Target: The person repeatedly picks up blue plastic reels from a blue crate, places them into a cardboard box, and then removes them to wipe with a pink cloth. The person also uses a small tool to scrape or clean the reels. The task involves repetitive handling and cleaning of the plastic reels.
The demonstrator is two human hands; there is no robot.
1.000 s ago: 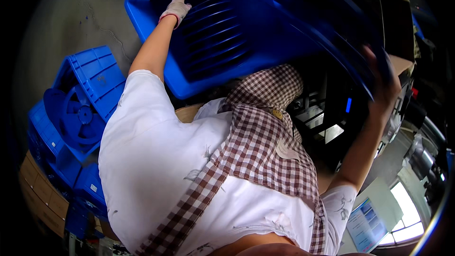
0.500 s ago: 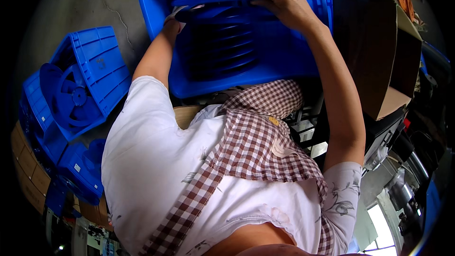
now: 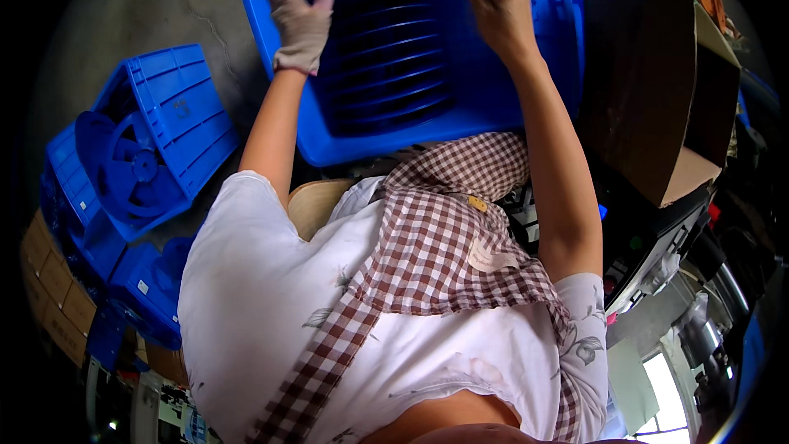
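A large blue plastic bin (image 3: pixel 501 107) sits in front of me with a row of round, dark blue parts (image 3: pixel 390 62) packed in it on edge. Shadow hides their detail. My left hand (image 3: pixel 302 20), in a pale glove, is over the bin's left side with thumb and fingers spread and nothing in it. Across the row, my bare right hand (image 3: pixel 497 12) is raised over the right part of the bin. Its fingers are bent but apart, slightly blurred, and I see nothing between them.
On the left, a tilted blue crate (image 3: pixel 185 115) holds a blue fan wheel (image 3: pixel 136 166), with another blue crate (image 3: pixel 144 288) below it. Stacked brown cartons (image 3: pixel 57 296) stand at the far left. An open cardboard box (image 3: pixel 649 90) is right of the bin.
Both hands have let go of a blue round part, which now lies within the row. My left hand has come up out of the bin, and my right hand has shifted slightly.
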